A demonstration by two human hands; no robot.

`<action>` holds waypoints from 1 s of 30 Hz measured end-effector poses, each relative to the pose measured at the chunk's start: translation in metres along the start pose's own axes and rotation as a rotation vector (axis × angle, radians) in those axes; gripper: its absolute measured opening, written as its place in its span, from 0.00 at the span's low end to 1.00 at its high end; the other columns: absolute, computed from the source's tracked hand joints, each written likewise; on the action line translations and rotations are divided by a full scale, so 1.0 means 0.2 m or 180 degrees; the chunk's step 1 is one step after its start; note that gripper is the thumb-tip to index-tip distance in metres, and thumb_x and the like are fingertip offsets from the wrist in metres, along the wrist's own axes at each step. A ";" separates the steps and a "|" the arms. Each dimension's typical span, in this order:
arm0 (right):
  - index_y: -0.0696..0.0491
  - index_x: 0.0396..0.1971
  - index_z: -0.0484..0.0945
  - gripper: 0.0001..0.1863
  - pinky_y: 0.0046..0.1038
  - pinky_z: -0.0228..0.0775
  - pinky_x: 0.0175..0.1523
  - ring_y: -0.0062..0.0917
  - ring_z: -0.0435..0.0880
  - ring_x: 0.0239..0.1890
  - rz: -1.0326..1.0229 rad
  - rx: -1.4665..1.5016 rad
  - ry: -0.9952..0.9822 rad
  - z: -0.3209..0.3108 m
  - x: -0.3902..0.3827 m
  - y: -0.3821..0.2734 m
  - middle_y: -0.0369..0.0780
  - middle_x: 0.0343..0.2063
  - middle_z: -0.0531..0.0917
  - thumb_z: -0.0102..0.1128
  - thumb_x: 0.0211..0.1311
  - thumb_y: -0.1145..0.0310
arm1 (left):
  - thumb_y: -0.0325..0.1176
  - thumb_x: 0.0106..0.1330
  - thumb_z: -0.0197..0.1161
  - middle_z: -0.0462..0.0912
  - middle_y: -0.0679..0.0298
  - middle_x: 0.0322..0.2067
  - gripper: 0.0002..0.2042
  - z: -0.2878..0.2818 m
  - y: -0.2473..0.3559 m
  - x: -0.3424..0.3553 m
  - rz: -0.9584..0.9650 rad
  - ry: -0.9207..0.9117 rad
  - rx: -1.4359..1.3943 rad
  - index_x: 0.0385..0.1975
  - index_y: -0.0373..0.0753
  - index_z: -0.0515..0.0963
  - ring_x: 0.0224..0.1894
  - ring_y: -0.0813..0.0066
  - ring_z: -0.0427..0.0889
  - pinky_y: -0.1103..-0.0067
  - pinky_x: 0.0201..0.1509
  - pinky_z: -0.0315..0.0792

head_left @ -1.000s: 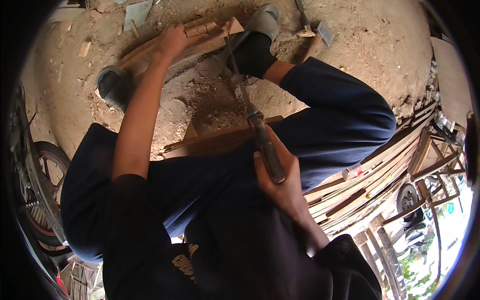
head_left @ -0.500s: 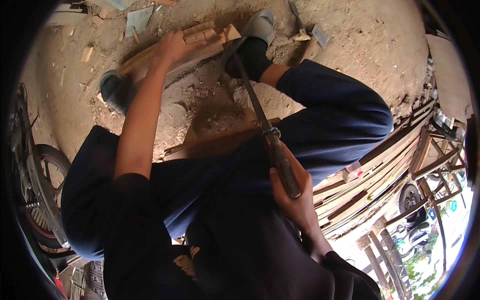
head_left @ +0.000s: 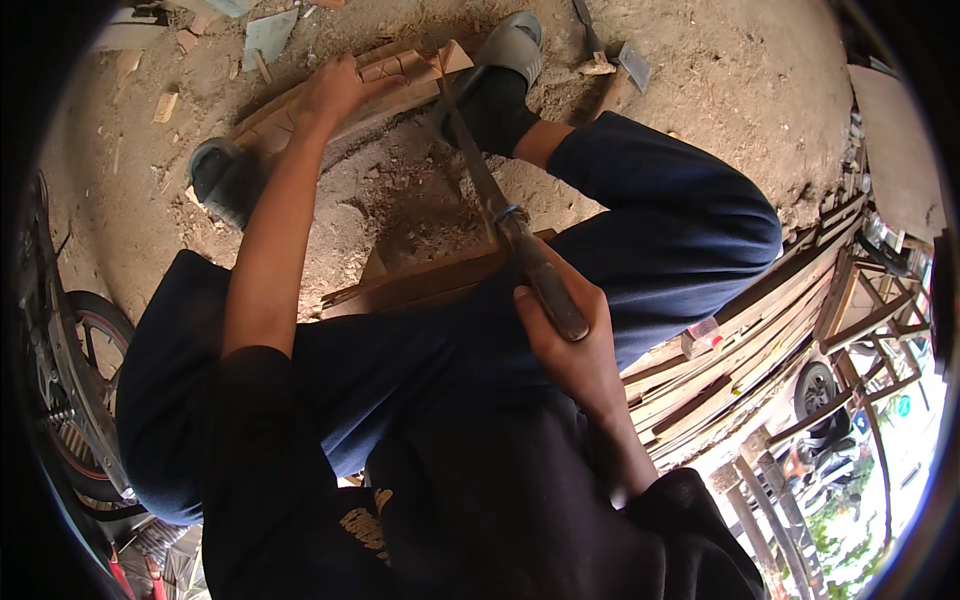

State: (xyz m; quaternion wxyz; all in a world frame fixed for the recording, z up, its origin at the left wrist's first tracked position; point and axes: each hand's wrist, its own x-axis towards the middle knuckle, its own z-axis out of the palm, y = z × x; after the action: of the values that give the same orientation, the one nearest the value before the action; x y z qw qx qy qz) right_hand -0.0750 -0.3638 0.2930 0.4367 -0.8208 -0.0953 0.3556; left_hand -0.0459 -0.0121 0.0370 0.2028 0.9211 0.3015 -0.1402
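Note:
A wooden beam [head_left: 405, 97] with cut notches lies on the dirt between my two sandalled feet. My left hand [head_left: 335, 92] rests over it, fingers bent across its far side and thumb stretched along the top. In my right hand [head_left: 575, 335] is a long chisel [head_left: 478, 165], its dark handle wrapped by my fingers. The narrow blade points away and to the left. Its tip overlaps the beam near the right end; whether it touches or bites in, I cannot tell. My left fingertips are partly hidden.
Beyond my right foot lie a hammer [head_left: 632, 68] and another dark tool [head_left: 587, 28]. A board [head_left: 400, 290] is in front of my lap. Stacked planks [head_left: 720, 375] stand to the right, a motorbike wheel [head_left: 95, 340] to the left. Wood scraps litter the ground.
My right hand has moved forward and slightly left with the chisel, bringing the blade tip from beside my right foot to the beam's right end. My left hand stays on the beam.

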 end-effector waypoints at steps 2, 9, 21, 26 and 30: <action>0.64 0.64 0.70 0.27 0.23 0.73 0.48 0.18 0.82 0.41 -0.0202 0.0027 0.0070 -0.01 -0.01 0.01 0.46 0.39 0.86 0.59 0.65 0.77 | 0.83 0.45 0.59 0.80 0.44 0.52 0.57 0.01 0.00 -0.03 0.0107 0.0214 0.0217 0.54 0.27 0.74 0.57 0.51 0.79 0.61 0.60 0.75; 0.63 0.65 0.71 0.27 0.16 0.70 0.42 0.12 0.79 0.35 0.0013 -0.0080 0.0174 -0.12 -0.08 -0.03 0.40 0.35 0.86 0.62 0.66 0.75 | 0.82 0.46 0.57 0.80 0.54 0.37 0.46 0.22 -0.11 -0.09 0.0873 0.1998 0.0686 0.37 0.35 0.76 0.44 0.57 0.81 0.62 0.44 0.77; 0.59 0.67 0.69 0.29 0.17 0.71 0.42 0.14 0.80 0.34 0.0166 -0.0271 0.0151 -0.08 -0.13 -0.01 0.40 0.34 0.87 0.63 0.66 0.74 | 0.83 0.50 0.51 0.78 0.57 0.35 0.46 0.25 -0.10 -0.10 0.0909 0.2240 0.0856 0.37 0.36 0.76 0.41 0.59 0.79 0.65 0.44 0.73; 0.59 0.69 0.67 0.31 0.18 0.71 0.45 0.16 0.82 0.36 0.0304 0.0173 0.0254 -0.13 -0.17 0.01 0.41 0.35 0.87 0.61 0.65 0.76 | 0.82 0.50 0.54 0.76 0.60 0.34 0.43 0.30 -0.08 -0.12 0.0856 0.2530 0.1220 0.37 0.38 0.74 0.39 0.64 0.75 0.68 0.44 0.69; 0.59 0.69 0.67 0.31 0.19 0.71 0.49 0.18 0.82 0.40 0.0240 0.0056 0.0253 -0.17 -0.16 -0.04 0.43 0.40 0.87 0.61 0.65 0.76 | 0.77 0.50 0.62 0.74 0.62 0.31 0.38 0.29 -0.12 -0.14 0.0881 0.2686 0.1303 0.35 0.40 0.72 0.36 0.65 0.74 0.69 0.41 0.68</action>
State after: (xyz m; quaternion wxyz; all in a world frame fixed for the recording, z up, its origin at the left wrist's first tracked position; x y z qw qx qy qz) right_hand -0.0751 -0.3954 0.3272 0.4336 -0.8334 -0.0438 0.3397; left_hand -0.0903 -0.0346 -0.0115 -0.1057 0.9499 0.1984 0.2172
